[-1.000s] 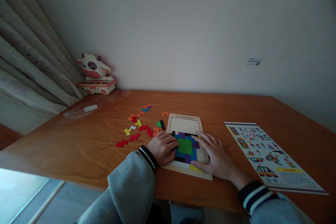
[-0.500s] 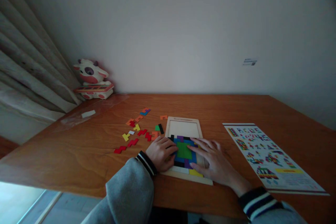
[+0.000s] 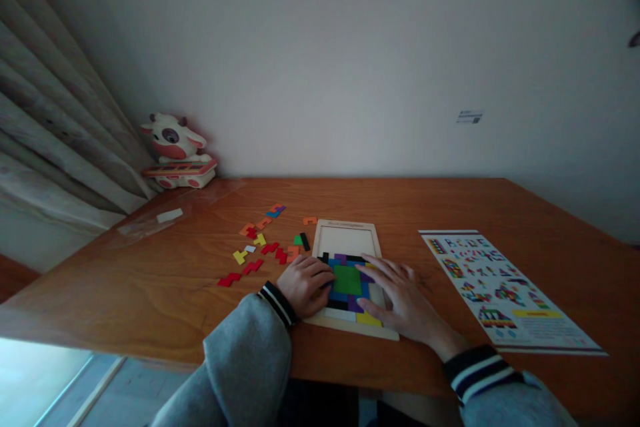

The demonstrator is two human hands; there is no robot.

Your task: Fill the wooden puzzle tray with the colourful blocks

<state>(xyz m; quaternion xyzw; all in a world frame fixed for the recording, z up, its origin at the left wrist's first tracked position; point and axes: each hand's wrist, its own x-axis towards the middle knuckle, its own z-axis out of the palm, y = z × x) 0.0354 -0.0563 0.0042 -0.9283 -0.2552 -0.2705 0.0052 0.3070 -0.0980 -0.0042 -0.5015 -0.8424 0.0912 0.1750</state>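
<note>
A wooden puzzle tray (image 3: 345, 328) lies on the table in front of me, its lower part filled with flat coloured pieces. A green block of pieces (image 3: 347, 280) sits at the middle, with blue, black, purple and yellow ones around it. My left hand (image 3: 306, 285) rests over the tray's left edge, fingers bent loosely and tips against the pieces. Across from it, my right hand (image 3: 400, 297) spreads its fingers over the right side, tips touching or just above the pieces. Neither hand visibly grips anything, and both cover some of the pieces.
Loose pieces, among them a red one (image 3: 230, 279) and a yellow one (image 3: 240, 257), lie scattered left of the tray. A printed pattern sheet (image 3: 530, 327) lies to the right. At the back left sits a cow toy (image 3: 177, 147) beside a curtain (image 3: 60, 120).
The camera view has shifted slightly, so the tray and sheet appear a little higher and further left. Both hands keep nearly the same place on the tray.
</note>
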